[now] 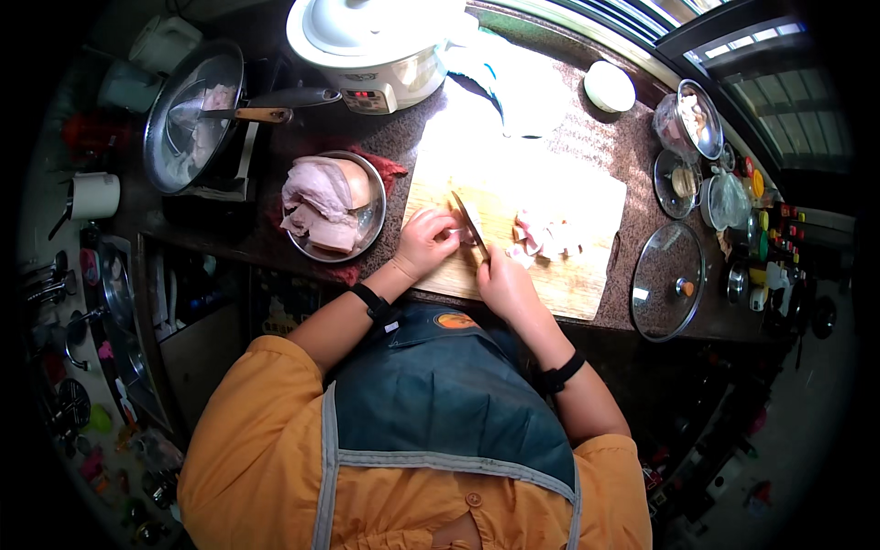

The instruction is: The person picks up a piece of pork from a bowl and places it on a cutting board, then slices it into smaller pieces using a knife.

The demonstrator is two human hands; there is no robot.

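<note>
My right hand (507, 283) grips a kitchen knife (470, 221) by its handle, its blade slanting up and left over the wooden cutting board (577, 292). Just left of the blade, my left hand (430, 239) presses a piece of pale meat (469, 235) against the board, fingers curled. Strong light washes out part of that meat. Several cut meat chunks (546, 237) lie in a loose pile on the right half of the board. Left of the board, a metal bowl (377, 218) holds large pieces of pale meat with skin (317, 189), with a red cloth (388, 168) under it.
A white electric cooker (405, 75) stands behind the board. At the left, a pan (155, 155) holds a strainer and meat. To the right are a glass lid (663, 302), a pale bowl (609, 86) and a glass bowl of food (698, 120). The counter's front edge runs near my forearms.
</note>
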